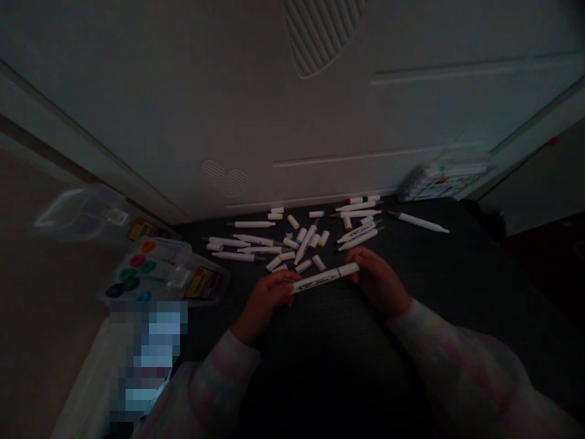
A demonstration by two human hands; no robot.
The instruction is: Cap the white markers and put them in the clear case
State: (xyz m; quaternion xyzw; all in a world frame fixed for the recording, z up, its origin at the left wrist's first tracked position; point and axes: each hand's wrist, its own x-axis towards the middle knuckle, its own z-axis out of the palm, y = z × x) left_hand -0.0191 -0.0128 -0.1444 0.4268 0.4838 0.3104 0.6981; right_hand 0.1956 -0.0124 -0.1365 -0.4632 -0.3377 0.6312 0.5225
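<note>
A white marker [322,278] with dark print is held level above the dark table, one end in each hand. My left hand [267,299] pinches its left end. Closed around the right end, which has a dark ring near it, is my right hand [375,277]. Just beyond the hands lie several uncapped white markers [250,257] and loose caps [323,238] with coloured bands. Another white marker [359,238] rests close to my right hand, its dark tip pointing left.
Left of the table stands a clear case [155,274] with colourful marker ends inside; a clear lid [82,210] is behind it. A blurred bright screen [158,353] lies at lower left. At the back right is a clear box [443,177] of markers, against a panelled white surface [320,122].
</note>
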